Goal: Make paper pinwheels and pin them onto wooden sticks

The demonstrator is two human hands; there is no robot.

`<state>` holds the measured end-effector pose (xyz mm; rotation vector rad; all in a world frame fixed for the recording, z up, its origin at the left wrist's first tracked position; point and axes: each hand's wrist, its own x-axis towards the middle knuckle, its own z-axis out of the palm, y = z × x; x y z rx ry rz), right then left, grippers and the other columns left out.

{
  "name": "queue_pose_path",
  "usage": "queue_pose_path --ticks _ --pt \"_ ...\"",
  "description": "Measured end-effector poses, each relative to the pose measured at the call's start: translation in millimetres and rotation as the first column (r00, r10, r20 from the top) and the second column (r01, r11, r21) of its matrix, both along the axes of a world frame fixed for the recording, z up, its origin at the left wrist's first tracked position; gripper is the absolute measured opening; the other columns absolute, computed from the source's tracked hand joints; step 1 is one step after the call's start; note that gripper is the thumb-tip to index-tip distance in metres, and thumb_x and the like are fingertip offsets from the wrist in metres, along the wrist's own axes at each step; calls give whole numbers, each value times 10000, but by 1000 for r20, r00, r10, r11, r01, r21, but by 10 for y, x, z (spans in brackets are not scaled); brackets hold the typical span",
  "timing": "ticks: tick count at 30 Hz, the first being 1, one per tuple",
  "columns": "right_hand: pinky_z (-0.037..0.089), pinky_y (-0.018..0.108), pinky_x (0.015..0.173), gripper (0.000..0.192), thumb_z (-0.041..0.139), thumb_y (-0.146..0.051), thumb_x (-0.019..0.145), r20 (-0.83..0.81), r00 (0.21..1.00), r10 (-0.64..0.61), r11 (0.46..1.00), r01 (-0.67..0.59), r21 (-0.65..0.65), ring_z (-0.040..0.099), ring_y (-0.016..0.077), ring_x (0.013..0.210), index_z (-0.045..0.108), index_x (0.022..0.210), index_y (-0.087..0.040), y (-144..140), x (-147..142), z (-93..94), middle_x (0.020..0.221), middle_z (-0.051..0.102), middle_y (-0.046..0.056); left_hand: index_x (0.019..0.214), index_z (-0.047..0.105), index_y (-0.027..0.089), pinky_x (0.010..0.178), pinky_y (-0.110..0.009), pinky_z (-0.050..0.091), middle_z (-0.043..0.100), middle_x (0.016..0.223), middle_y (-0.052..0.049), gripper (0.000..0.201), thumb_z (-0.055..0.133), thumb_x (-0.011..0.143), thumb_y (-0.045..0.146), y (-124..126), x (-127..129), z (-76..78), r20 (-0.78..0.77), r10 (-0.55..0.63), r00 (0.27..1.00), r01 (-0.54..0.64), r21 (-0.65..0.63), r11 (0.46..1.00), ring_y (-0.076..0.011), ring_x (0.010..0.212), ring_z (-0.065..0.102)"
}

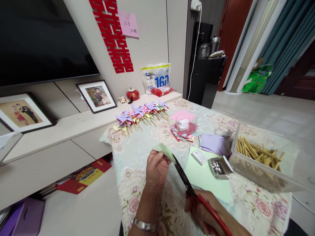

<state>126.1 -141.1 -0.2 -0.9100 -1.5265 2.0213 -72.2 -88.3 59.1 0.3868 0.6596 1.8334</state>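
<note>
My left hand (155, 170) pinches a small folded piece of light green paper (163, 149) above the table. My right hand (204, 211) grips red-handled scissors (188, 185), whose dark blades point up and left and meet the edge of the green paper. Under the hands lies a larger light green sheet (204, 177) on the floral tablecloth (137, 157).
A row of paper pinwheels (140, 114) lies at the far table edge. A clear round tub (186, 123) sits on coloured papers, beside purple sheets (213, 143). A clear box of wooden sticks (258, 157) stands at right, near a small box of pins (218, 166). Framed photos (96, 95) lean on the shelf.
</note>
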Motion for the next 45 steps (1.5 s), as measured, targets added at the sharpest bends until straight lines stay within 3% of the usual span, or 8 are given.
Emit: queue_pose_path --ticks 13,19,29,34,41,45 --pt "309 247 466 643 628 -753 767 24 1000 -6 999 7 -38 416 117 510 675 964 -142 -13 10 -25 588 486 -8 613 551 172 576 -261 479 633 650 -9 190 739 643 174 -2 -16 -31 5 -69 998 69 12 998 -139 599 586" --pt "270 244 443 681 656 -772 728 23 1000 -7 1000 7 -30 403 103 478 664 959 -132 -22 4 -38 568 479 -18 708 663 150 571 -262 479 648 640 -14 165 775 600 204 -16 10 22 -36 -92 995 92 -23 996 -134 567 576" --pt "283 232 447 671 650 -769 738 30 1000 -9 1000 9 -1 398 99 477 655 954 -133 0 -2 -7 562 478 -27 734 677 145 588 -265 473 663 655 -28 213 791 582 240 -29 32 56 -76 -106 991 102 -52 993 -143 587 584" --pt "319 229 464 635 593 -734 820 53 999 -2 1000 1 13 406 98 492 652 1004 -129 -13 7 39 591 485 -24 710 662 146 563 -259 461 652 640 -22 206 788 581 246 -18 33 28 -83 -118 989 115 -42 992 -134 566 570" --pt "354 225 452 766 518 -842 771 35 999 -1 999 0 45 403 95 494 641 1032 -133 -31 19 50 628 477 -24 734 663 146 571 -261 453 652 635 -25 210 772 592 254 -25 43 25 -106 -157 982 153 -45 987 -140 572 575" --pt "361 225 449 725 558 -806 775 79 997 -26 999 23 40 419 97 488 655 1016 -129 -28 9 44 618 495 -19 730 662 145 578 -261 450 653 651 -21 211 780 587 246 -27 46 27 -86 -170 982 166 -47 985 -135 578 572"
